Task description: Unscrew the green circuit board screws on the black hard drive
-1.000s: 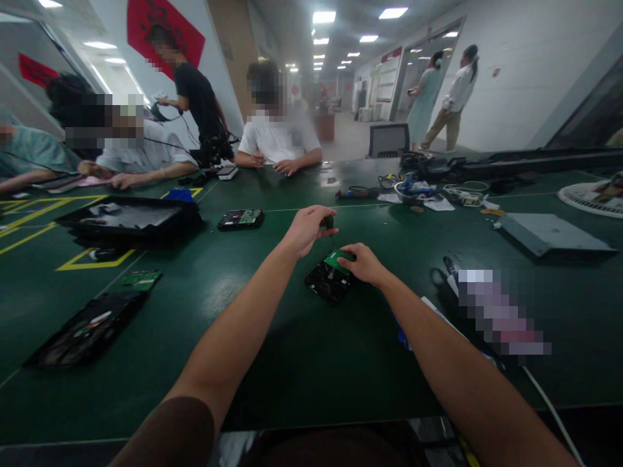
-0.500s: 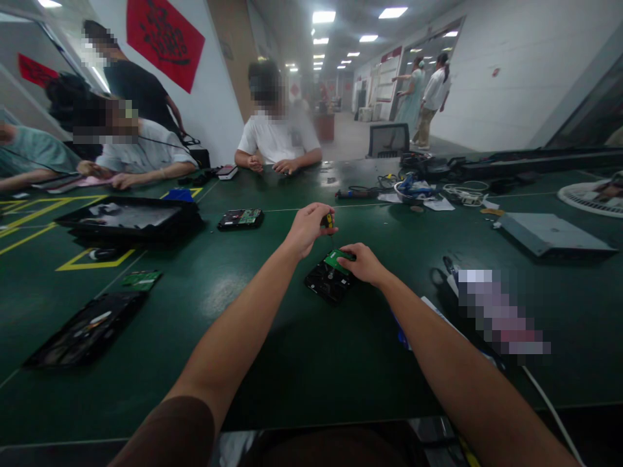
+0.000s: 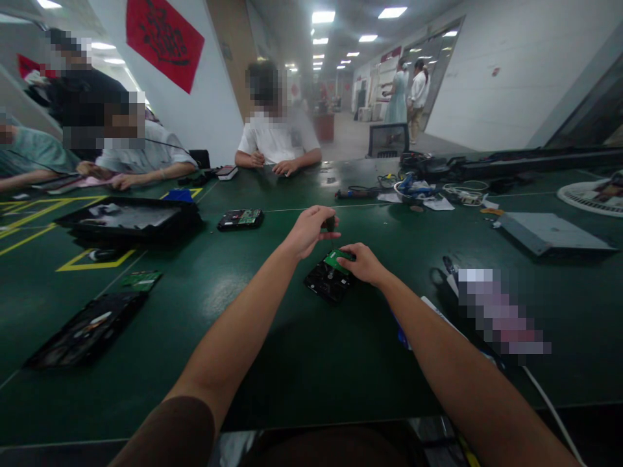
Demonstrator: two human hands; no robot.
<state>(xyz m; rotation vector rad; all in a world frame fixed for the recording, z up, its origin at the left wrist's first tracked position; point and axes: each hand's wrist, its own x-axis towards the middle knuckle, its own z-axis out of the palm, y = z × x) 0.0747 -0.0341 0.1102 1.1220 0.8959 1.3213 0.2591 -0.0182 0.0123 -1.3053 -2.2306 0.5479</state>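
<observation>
A black hard drive point(image 3: 325, 280) with a green circuit board point(image 3: 335, 259) on its far part lies on the green table in front of me. My left hand point(image 3: 314, 230) is closed around the handle of a screwdriver point(image 3: 331, 224), held upright. Its thin shaft points down at the board's far edge; the tip is too small to make out. My right hand point(image 3: 364, 263) grips the drive's right side, with the thumb lying over the circuit board and the other fingers partly hidden behind it.
Another hard drive point(image 3: 240, 219) lies further back, left of centre. On the left are a black tray point(image 3: 131, 217), a loose green board point(image 3: 141, 279) and a black drive case point(image 3: 87, 331). A grey metal box point(image 3: 555, 233) and cables point(image 3: 418, 187) occupy the right. A person point(image 3: 280, 139) sits opposite.
The screwdriver handle has turned in my left hand, its yellow part no longer showing, and the fingers have shifted slightly. My right hand and the drive stay put. A person behind at left leans lower.
</observation>
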